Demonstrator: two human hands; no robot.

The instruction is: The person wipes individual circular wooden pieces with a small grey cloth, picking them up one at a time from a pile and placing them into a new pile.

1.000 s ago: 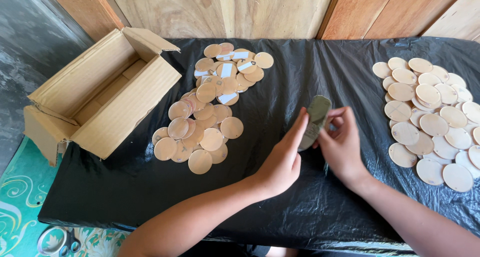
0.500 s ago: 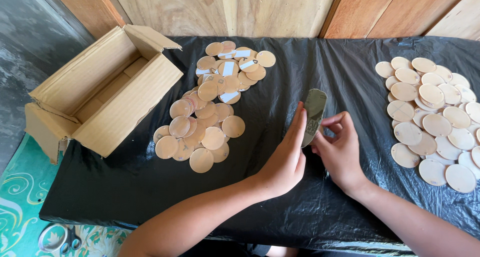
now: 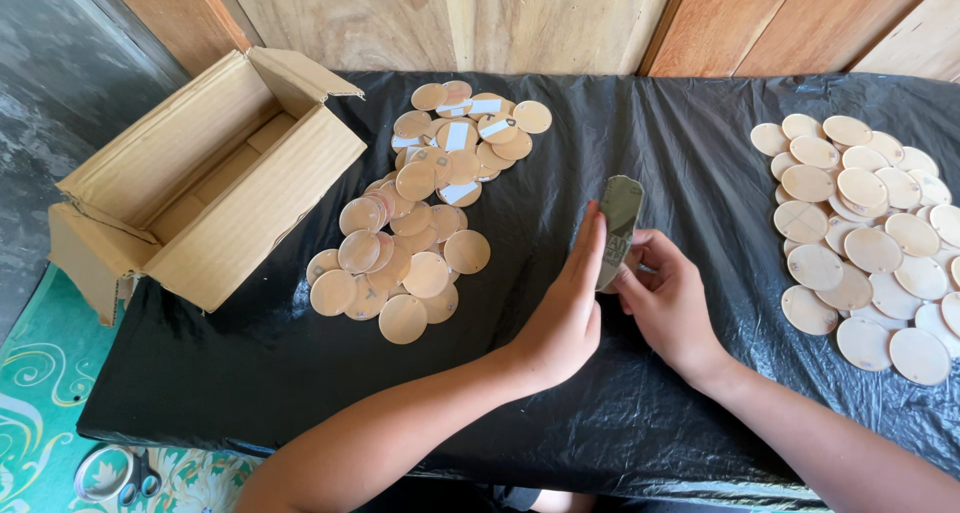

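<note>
My left hand (image 3: 565,308) and my right hand (image 3: 668,298) meet at the middle of a table covered in black plastic sheet (image 3: 600,413). Between them stands a grey sanding block (image 3: 619,215), held upright on its edge. My left hand presses flat against its left side. My right hand's fingers curl around something small at the block's lower right; that thing is mostly hidden. A pile of round wooden discs (image 3: 415,223) lies to the left, some with white stickers. Another pile of paler discs (image 3: 865,233) lies at the right.
An open cardboard box (image 3: 200,188) sits at the table's left end, tipped on its side. Wooden wall panels (image 3: 540,18) run behind the table. A roll of tape and scissors (image 3: 115,473) lie on the patterned floor at the lower left.
Both hands and the grey block stay together at the middle; the block shifted slightly between frames. The piles and the box have not moved.
</note>
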